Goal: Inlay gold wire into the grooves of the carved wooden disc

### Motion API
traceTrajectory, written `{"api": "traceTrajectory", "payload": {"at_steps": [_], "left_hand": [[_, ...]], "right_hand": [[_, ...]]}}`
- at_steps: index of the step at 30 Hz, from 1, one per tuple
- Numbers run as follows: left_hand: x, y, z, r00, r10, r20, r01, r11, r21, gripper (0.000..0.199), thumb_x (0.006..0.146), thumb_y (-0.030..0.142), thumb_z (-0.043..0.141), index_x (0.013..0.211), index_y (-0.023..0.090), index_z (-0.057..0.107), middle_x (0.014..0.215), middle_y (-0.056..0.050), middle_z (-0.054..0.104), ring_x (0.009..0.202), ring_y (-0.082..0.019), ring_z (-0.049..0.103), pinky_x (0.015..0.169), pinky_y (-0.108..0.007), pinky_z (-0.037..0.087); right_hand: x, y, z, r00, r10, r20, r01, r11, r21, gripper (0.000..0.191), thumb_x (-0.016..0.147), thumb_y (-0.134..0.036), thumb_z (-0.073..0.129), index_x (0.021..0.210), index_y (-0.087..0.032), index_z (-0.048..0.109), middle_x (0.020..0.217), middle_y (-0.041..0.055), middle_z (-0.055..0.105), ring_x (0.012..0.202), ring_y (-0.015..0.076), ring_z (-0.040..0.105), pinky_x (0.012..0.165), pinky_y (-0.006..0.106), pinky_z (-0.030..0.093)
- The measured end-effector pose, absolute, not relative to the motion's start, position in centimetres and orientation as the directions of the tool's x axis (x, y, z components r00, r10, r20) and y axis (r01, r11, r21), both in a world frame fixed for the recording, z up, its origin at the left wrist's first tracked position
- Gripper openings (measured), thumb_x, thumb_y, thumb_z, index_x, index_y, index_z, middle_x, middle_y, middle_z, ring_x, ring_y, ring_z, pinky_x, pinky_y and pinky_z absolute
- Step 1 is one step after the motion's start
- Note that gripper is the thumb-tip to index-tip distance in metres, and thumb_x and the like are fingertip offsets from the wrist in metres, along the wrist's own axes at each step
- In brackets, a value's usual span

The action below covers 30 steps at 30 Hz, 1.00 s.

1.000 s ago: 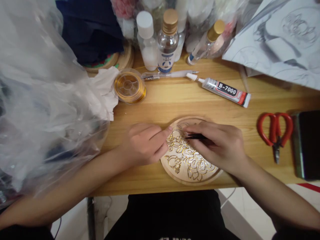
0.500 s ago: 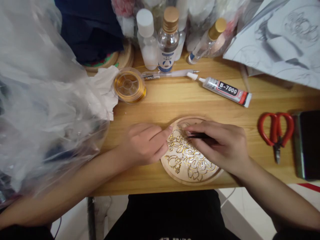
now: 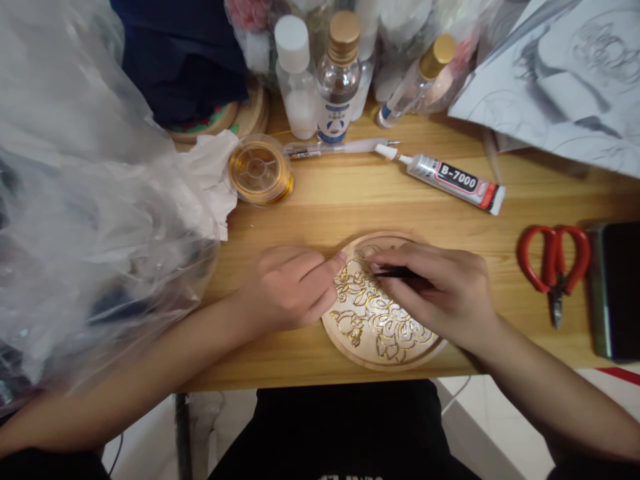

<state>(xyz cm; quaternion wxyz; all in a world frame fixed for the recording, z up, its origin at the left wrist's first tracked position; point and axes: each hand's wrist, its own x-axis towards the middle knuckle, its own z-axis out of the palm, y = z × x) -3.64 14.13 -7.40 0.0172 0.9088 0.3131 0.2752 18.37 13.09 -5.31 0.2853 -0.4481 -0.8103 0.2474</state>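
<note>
A round wooden plaque (image 3: 367, 347) with a raised gold-wire flower pattern lies near the table's front edge. My left hand (image 3: 297, 287) rests at its upper left rim, fingers curled and pressed together; whatever is between the fingertips is too small to make out. From the right, my right hand (image 3: 440, 287) reaches over the plaque, closed on dark tweezers (image 3: 400, 272). The tweezers' tips are at the upper part of the pattern, close to my left fingertips, and partly hidden by my right fingers.
Behind the plaque are a gold wire spool (image 3: 260, 170), a pen (image 3: 345, 147), a B-7000 glue tube (image 3: 455, 181) and several bottles (image 3: 337, 87). Red-handled pliers (image 3: 554, 267) and a dark phone-like object (image 3: 617, 290) lie right. Plastic bags (image 3: 100, 220) fill the left; printed papers (image 3: 560, 93) lie back right.
Both hands hold nearly the same places at the plaque. The whole view has shifted very slightly, with the objects behind appearing a little farther right.
</note>
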Motion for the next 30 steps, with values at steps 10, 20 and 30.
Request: {"api": "traceTrajectory", "payload": {"at_steps": [10, 20, 30], "left_hand": [[-3.66, 14.14, -7.37, 0.652, 0.58, 0.488, 0.564, -0.801, 0.2, 0.018, 0.082, 0.014, 0.05, 0.097, 0.014, 0.062, 0.06, 0.004, 0.058, 0.053, -0.01, 0.051, 0.051, -0.025, 0.042], [-3.75, 14.1, -7.33, 0.669, 0.569, 0.478, 0.565, -0.807, 0.17, 0.021, 0.08, 0.015, 0.052, 0.1, 0.014, 0.062, 0.058, 0.004, 0.058, 0.052, -0.011, 0.051, 0.05, -0.026, 0.042], [-3.76, 14.19, -6.86, 0.7, 0.528, 0.481, 0.509, -0.841, 0.182, 0.016, 0.081, 0.015, 0.05, 0.094, 0.017, 0.06, 0.061, 0.002, 0.061, 0.055, -0.013, 0.054, 0.048, -0.028, 0.042]], "right_hand": [[18.31, 13.11, -5.42, -0.441, 0.863, 0.245, 0.593, 0.485, -0.643, 0.027, 0.078, -0.01, 0.057, 0.098, -0.027, 0.065, 0.095, -0.001, 0.074, 0.081, 0.0161, 0.072, 0.067, 0.027, 0.06], [18.3, 13.07, -5.44, -0.467, 0.839, 0.279, 0.62, 0.535, -0.574, 0.025, 0.078, -0.01, 0.059, 0.096, -0.026, 0.064, 0.092, -0.0007, 0.074, 0.073, 0.0157, 0.071, 0.062, 0.027, 0.059], [18.25, 13.0, -5.62, -0.488, 0.82, 0.299, 0.635, 0.569, -0.522, 0.016, 0.079, -0.013, 0.059, 0.092, -0.021, 0.063, 0.081, 0.0001, 0.074, 0.072, 0.0159, 0.071, 0.058, 0.025, 0.056]]}}
